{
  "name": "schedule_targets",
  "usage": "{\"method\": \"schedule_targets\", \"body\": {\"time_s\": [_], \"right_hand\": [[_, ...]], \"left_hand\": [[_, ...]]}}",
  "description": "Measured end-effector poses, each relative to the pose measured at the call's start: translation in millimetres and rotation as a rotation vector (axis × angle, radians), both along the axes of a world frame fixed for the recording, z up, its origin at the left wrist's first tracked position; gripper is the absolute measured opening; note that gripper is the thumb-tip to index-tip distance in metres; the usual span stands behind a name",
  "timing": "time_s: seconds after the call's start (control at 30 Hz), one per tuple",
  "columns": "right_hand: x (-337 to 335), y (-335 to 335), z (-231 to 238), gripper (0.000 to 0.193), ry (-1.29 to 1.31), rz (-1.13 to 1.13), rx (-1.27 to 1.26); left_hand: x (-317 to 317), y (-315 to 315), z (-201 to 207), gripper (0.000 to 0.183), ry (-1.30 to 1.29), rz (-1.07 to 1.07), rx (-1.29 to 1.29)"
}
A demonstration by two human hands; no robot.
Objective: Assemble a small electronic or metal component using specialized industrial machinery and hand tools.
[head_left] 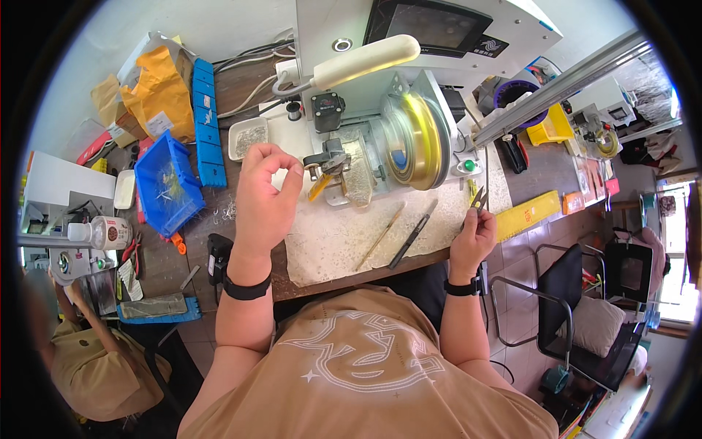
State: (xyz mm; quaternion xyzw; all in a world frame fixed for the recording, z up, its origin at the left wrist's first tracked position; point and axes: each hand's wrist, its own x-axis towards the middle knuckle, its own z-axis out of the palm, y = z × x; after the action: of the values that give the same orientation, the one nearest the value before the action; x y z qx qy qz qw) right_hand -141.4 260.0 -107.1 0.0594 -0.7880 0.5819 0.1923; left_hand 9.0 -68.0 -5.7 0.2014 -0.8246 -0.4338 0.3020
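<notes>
My left hand (267, 194) is raised over the left part of the worktop, thumb and forefinger pressed together in a ring. Whatever sits in that pinch, if anything, is too small to make out. Just right of its fingertips is a metal clamp-like fixture (330, 157) on the machine, with a yellow-handled piece (320, 187) beside it. My right hand (474, 238), at the bench's right front, grips dark tweezers (479, 199), their two points apart and upward. Between the hands lie a thin brown stick (380, 235) and a black pen-like tool (413, 233) on a stained pale sheet (314, 256).
A large clear-and-yellow reel (417, 143) stands behind the fixture, under a white lamp (365, 62). Leftward are a white dish (247, 139), a blue bin (168, 190) and an orange envelope (157, 91). A yellow strip (526, 214) lies right. Another person (102, 358) works at far left.
</notes>
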Motion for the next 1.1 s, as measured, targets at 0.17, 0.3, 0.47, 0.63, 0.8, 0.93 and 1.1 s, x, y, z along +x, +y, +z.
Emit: {"method": "schedule_targets", "body": {"time_s": [0.17, 0.3, 0.47, 0.63, 0.8, 0.93, 1.1], "right_hand": [[0.6, -0.7, -0.9, 0.014, -0.014, 0.007, -0.033], [1.1, -0.4, -0.1, 0.014, -0.008, 0.009, -0.016], [1.8, -0.3, 2.3, 0.013, 0.009, 0.023, -0.009], [1.8, 1.1, 2.7, 0.013, 0.021, 0.008, 0.074], [2.2, 1.0, 1.4, 0.015, 0.007, 0.020, 0.014], [1.5, 2.1, -0.4, 0.014, 0.012, 0.019, 0.016], [2.4, 2.4, -2.2, 0.013, -0.004, 0.027, -0.029]], "left_hand": [[0.6, 5.4, -13.0, 0.012, -0.051, 0.020, -0.022], [4.1, 15.9, -12.7, 0.010, -0.208, 0.082, 0.118], [12.4, 22.7, -19.6, 0.018, 0.133, 0.098, -0.009], [-0.4, 10.8, 5.9, 0.019, 0.279, -0.061, -0.133], [-19.4, 4.5, 19.8, 0.016, 0.176, -0.235, -0.203], [-30.0, 3.9, 20.1, 0.014, 0.161, -0.268, -0.210], [-41.1, 2.2, 17.1, 0.012, 0.191, -0.328, -0.216]]}}
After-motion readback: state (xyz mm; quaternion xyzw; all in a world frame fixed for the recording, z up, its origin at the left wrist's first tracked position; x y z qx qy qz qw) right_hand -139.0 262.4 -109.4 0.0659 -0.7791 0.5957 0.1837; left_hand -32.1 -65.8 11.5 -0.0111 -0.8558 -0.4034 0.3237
